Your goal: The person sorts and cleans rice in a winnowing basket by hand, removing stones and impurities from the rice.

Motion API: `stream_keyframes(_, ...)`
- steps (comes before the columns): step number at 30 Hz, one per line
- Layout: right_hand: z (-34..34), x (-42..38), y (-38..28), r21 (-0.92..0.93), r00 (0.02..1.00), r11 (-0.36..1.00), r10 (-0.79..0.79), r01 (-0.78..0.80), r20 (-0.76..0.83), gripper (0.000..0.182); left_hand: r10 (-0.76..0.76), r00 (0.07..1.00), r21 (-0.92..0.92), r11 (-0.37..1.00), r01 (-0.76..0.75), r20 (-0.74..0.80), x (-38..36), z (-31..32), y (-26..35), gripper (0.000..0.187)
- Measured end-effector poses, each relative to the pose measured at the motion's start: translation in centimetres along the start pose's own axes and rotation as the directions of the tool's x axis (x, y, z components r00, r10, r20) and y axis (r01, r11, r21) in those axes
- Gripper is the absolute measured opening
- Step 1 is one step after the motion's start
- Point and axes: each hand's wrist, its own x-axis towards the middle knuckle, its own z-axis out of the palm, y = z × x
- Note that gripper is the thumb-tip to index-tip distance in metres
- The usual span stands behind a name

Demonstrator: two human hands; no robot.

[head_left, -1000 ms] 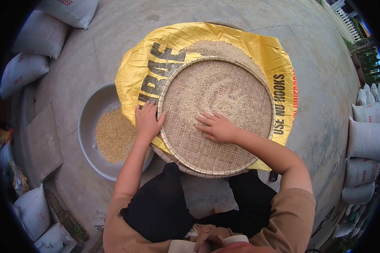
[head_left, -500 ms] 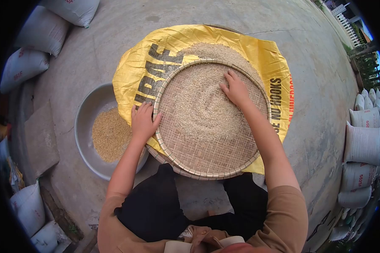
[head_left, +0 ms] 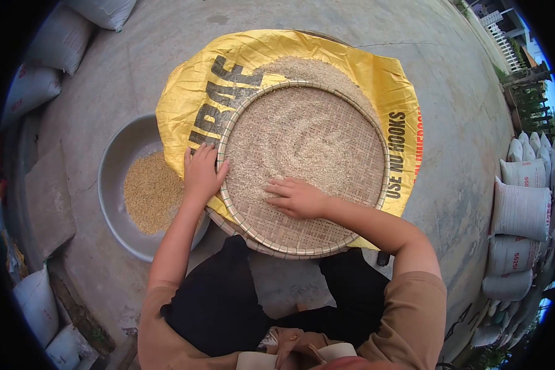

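A round woven bamboo winnowing tray (head_left: 345,225) with a bound rim holds a thin, swirled layer of pale grain (head_left: 317,145). My right hand (head_left: 299,197) lies palm down over the grain near the tray's lower middle, fingers apart and touching it. At the tray's left edge is my left hand (head_left: 202,176), its fingers stretched out over the yellow sack and its thumb against the rim. The yellow printed sack (head_left: 188,102) is spread beneath the tray. Beyond the far rim, a heap of grain (head_left: 317,69) lies on the sack.
A metal basin (head_left: 112,213) with golden grain (head_left: 151,194) stands on the left, partly under the sack. Filled white sacks (head_left: 521,209) are stacked at the right, and more sacks (head_left: 61,37) sit at the upper left. Concrete floor (head_left: 456,154) surrounds everything.
My right hand has swept from the tray's upper right down and left to its lower middle, shifting the grain. My left hand stays at the rim. The view has shifted slightly.
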Motion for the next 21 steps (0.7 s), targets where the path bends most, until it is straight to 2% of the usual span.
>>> stream_keyframes(2,-1.5,-3.8,-0.6,-0.103,0.996,0.995,0.003,0.007,0.093,0.036,-0.004,1.0,-0.012,1.0,0.004,-0.008,-0.1,0.0,-0.2,0.043)
stream_keyframes(4,-2.8,-7.3,0.0,-0.167,0.995,0.985,0.056,-0.042,0.079,0.033,0.007,1.0,0.003,1.0,-0.007,-0.004,0.0,0.0,-0.2,0.043)
stream_keyframes(6,-4.4,-10.0,1.0,-0.167,0.982,0.97,0.187,-0.179,0.035,0.023,0.0,1.0,0.0,1.0,0.0,0.002,0.0,0.0,-0.2,0.043)
stream_keyframes(8,-6.2,-11.9,1.6,-0.151,0.917,0.911,0.359,-0.384,-0.172,0.014,-0.006,1.0,-0.003,1.0,0.006,0.007,0.0,0.1,-0.2,0.043)
stream_keyframes(9,-6.4,-12.8,2.3,-0.148,0.918,0.912,0.359,-0.383,-0.167,0.014,-0.003,1.0,0.002,1.0,0.003,0.008,0.0,0.1,-0.3,0.043)
stream_keyframes(11,-6.8,-13.7,3.3,-0.034,0.792,0.874,0.423,-0.485,-0.441,0.009,-0.002,1.0,0.007,1.0,0.002,0.006,0.0,0.1,-0.3,0.043)
stream_keyframes(12,-6.7,-13.9,3.8,-0.033,0.792,0.874,0.423,-0.485,-0.44,0.009,-0.002,1.0,0.01,1.0,0.002,0.004,0.0,0.2,-0.3,0.043)
stream_keyframes(14,-7.3,-13.0,4.0,0.087,0.736,0.861,0.477,-0.501,-0.48,0.012,0.001,1.0,0.014,1.0,-0.001,0.003,0.1,0.1,-0.2,0.044)
stream_keyframes(18,-7.1,-9.3,4.3,0.115,0.754,0.87,0.476,-0.48,-0.451,0.015,0.002,1.0,0.04,0.999,-0.002,0.008,0.0,0.0,0.0,0.043)
stream_keyframes(20,-6.8,-7.3,4.6,0.18,0.77,0.848,0.528,-0.498,-0.358,0.018,0.006,1.0,0.048,0.999,-0.006,0.006,0.0,-0.1,0.0,0.043)
stream_keyframes(21,-6.7,-6.4,4.8,0.185,0.767,0.847,0.531,-0.499,-0.36,0.018,0.004,1.0,0.05,0.999,-0.005,0.008,0.0,-0.1,0.0,0.043)
